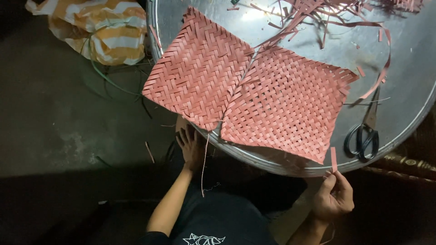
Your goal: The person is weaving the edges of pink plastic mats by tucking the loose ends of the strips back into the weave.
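On the round metal tabletop (408, 68) there are two pink woven mats lying flat, side by side and touching along one edge. The left mat (197, 68) has a tight zigzag weave, and the right mat (284, 102) looks a bit looser, more like a checker pattern. Both hang slightly over the near rim.

The right hand (334, 195) sits just below the rim, fingers pinched shut on a short pink strip (334, 159) that stands upright right by the near corner of the right mat. The left hand (190, 147) is down under the near corner of the left mat with fingers spread, not gripping anything as far as I can see, and a thin thread (204, 168) dangles right beside it.

A pair of black-handled scissors (363, 136) lies closed on the tabletop just right of the right mat. Loose pink scraps (313, 16) are piled at the far side. Off to the left on the dark floor (54, 118) there's an orange and white striped bag (97, 29).
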